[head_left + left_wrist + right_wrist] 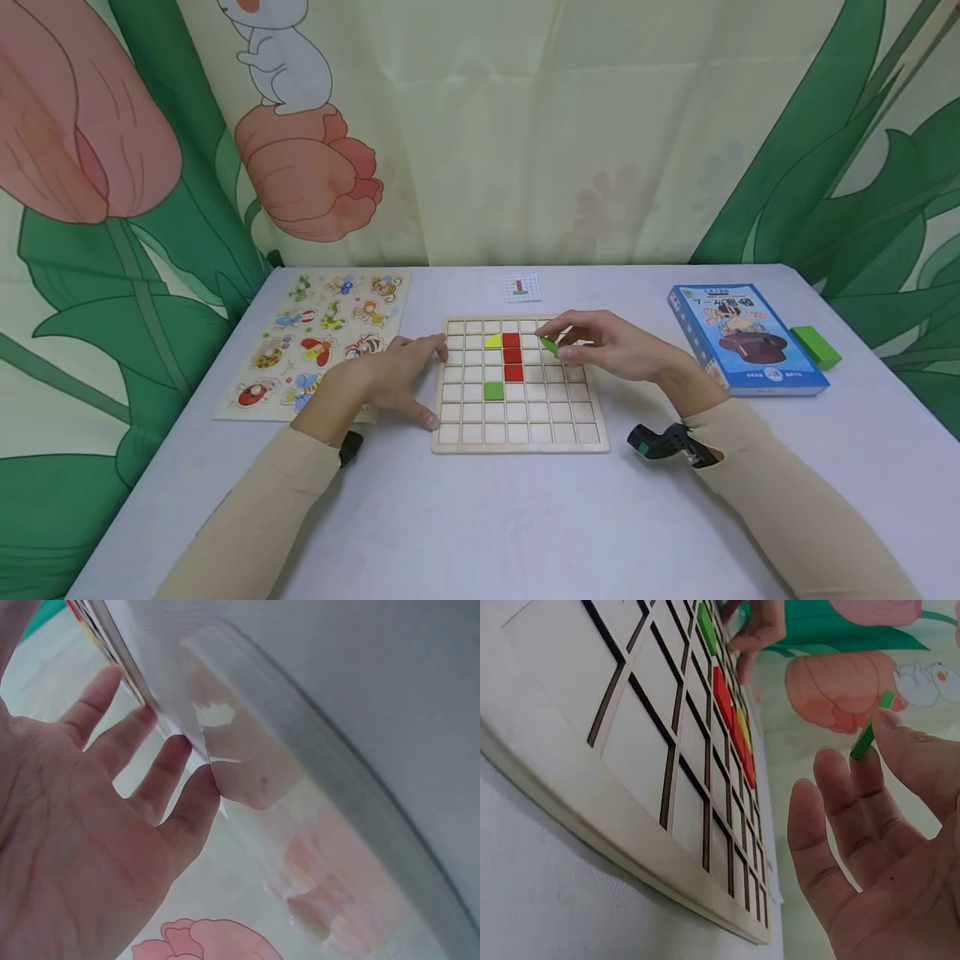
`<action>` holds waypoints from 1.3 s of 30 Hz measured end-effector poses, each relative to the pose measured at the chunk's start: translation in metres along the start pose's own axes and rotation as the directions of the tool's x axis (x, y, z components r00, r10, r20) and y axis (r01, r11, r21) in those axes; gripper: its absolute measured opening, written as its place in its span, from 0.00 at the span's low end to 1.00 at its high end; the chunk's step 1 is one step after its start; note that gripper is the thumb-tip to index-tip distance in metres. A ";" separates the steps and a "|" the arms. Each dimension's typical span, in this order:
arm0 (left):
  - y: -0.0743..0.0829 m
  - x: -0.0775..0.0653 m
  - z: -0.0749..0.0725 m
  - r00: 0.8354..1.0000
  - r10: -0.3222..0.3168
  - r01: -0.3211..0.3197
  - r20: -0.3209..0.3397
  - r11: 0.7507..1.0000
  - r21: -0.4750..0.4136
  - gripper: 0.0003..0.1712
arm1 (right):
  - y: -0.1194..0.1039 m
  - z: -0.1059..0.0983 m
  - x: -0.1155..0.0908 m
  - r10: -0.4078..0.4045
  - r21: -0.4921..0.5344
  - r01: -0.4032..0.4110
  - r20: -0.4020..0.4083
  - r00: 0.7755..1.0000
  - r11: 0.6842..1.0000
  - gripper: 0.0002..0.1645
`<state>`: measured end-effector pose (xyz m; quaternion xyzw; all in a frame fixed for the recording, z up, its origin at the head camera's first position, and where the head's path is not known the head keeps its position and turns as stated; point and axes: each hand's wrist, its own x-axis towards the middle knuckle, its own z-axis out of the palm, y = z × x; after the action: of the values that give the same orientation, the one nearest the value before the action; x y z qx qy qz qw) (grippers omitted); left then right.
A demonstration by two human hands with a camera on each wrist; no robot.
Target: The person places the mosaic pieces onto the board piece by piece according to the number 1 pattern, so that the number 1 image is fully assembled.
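Note:
A wooden grid board (521,447) lies flat on the table. Three red tiles (512,356) form a column in its squares, a yellow piece (492,341) sits left of the top one, and a green square tile (493,391) lies lower left. Above the board's upper right part, my right hand (603,343) pinches a small green tile (869,733) between thumb and fingers, its thin edge showing in the right wrist view. My left hand (393,375) is spread along the board's left side, fingertips and thumb right at the edge.
Behind the board lies a small pattern card (521,287). An insect picture board (300,287) is at left, partly under my left forearm. On the right are a blue box (750,337) and a green block (816,347). A printed curtain (562,150) hangs behind the table.

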<state>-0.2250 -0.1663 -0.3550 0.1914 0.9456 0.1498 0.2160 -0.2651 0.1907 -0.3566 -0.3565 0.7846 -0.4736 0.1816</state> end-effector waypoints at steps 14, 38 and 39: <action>-0.004 -0.003 0.005 1.000 -0.016 0.016 0.009 1.000 0.005 0.58 | -0.002 0.017 0.009 -0.019 -0.009 0.019 0.013 1.000 1.000 0.25; -0.003 0.001 -0.001 1.000 0.028 -0.028 0.009 1.000 0.013 0.58 | -0.006 0.037 0.025 0.032 -0.194 -0.004 0.142 0.989 0.981 0.21; -0.003 0.001 -0.001 1.000 0.024 -0.024 0.010 1.000 0.017 0.58 | -0.006 0.037 0.027 0.021 -0.205 0.010 0.147 0.989 0.979 0.21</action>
<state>-0.2273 -0.1688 -0.3551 0.2053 0.9435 0.1432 0.2170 -0.2578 0.1462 -0.3681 -0.4055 0.8145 -0.3617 0.2031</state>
